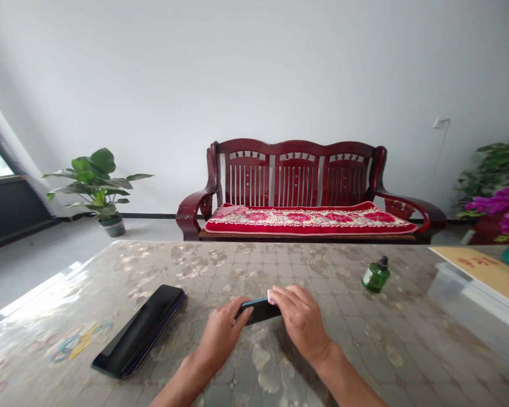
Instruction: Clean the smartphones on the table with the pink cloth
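A dark, flat, phone-like object [261,311] with a blue edge is held over the table between my two hands. My left hand [223,326] grips its left end, thumb in front and fingers behind. At the other end, my right hand [302,319] is closed around a small whitish-pink piece [271,297], perhaps cloth or tissue, pressed against the top edge. To the left on the table lies a stack of flat black objects [139,330]. A green bottle [376,275] with a black top stands upright to the right of my hands.
Coloured rubber bands [78,341] lie on the patterned table [254,260] at the left. A clear plastic box [475,311] with a tan sheet [483,268] is at the right. Beyond are a red wooden bench [297,169], a potted plant [104,183] and purple flowers [498,206].
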Tool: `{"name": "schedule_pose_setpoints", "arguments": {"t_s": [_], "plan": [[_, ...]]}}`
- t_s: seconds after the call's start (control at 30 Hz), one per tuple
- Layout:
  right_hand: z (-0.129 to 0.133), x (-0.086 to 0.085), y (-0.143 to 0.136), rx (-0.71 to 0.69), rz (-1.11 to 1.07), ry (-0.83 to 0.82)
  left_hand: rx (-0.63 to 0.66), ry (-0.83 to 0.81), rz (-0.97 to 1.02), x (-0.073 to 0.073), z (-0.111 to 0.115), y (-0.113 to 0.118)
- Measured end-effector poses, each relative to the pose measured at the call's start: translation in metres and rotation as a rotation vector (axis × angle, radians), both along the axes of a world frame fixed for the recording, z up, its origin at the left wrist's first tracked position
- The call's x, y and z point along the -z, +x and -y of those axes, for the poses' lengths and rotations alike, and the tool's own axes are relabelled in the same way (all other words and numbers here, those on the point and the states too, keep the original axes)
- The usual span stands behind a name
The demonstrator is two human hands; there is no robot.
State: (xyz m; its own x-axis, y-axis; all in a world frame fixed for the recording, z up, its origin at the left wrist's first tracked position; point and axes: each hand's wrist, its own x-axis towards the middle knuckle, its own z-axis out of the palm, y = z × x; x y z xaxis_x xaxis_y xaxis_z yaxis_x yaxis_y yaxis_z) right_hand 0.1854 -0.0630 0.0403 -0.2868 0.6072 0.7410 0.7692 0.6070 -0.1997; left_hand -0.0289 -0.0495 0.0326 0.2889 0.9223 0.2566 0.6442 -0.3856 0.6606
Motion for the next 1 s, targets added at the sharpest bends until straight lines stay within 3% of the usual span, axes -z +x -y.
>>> {"name": "schedule_pose_setpoints", "arguments": {"t_s": [0.2,0.5,0.77,1.0], "plan": [[-0.007,0.019,0.029,0.163,-0.021,0.067,-0.065,0.032,0.065,0.011,-0.006,-0.002],[0.008,0.01,-0.017,0.026,-0.008,0.007,-0.006,0.022,0.123,0.024,0.002,0.001],[0.0,0.015,0.02,0.157,-0.06,0.049,-0.019,0.073,0.075,0.027,0.002,0.002],[0.016,0.013,-0.018,0.033,-0.025,0.025,0.013,0.064,0.084,0.029,0.007,0.008]]}}
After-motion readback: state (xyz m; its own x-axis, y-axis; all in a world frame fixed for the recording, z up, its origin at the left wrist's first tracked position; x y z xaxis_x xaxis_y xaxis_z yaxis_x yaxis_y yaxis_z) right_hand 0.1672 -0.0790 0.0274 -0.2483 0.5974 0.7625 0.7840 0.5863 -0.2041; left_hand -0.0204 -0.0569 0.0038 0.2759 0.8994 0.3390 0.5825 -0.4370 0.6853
